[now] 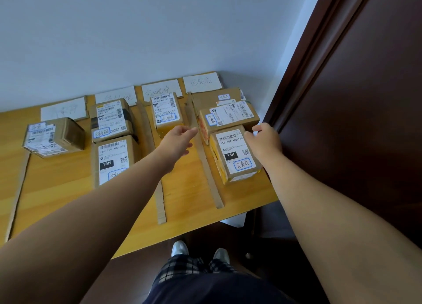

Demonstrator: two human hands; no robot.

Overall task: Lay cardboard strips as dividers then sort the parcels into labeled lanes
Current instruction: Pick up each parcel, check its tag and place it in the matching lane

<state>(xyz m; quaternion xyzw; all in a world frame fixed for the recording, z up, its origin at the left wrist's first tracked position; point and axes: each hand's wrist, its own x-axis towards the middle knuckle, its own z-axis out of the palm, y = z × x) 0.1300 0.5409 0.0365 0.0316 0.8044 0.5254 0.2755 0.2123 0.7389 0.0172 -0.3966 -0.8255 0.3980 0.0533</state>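
My left hand point(179, 141) hangs relaxed, a cardboard strip point(206, 166) just beyond its fingers point(193, 130); a parcel point(235, 154) seemingly touches my right hand point(266, 141).

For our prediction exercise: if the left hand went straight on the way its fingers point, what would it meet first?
Probably the cardboard divider strip right ahead of the left hand; if the hand clears it, the middle right-lane parcel. Height unclear.

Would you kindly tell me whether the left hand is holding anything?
Empty and open: the left hand hovers above the third lane from the left, fingers loosely spread, with nothing between them.
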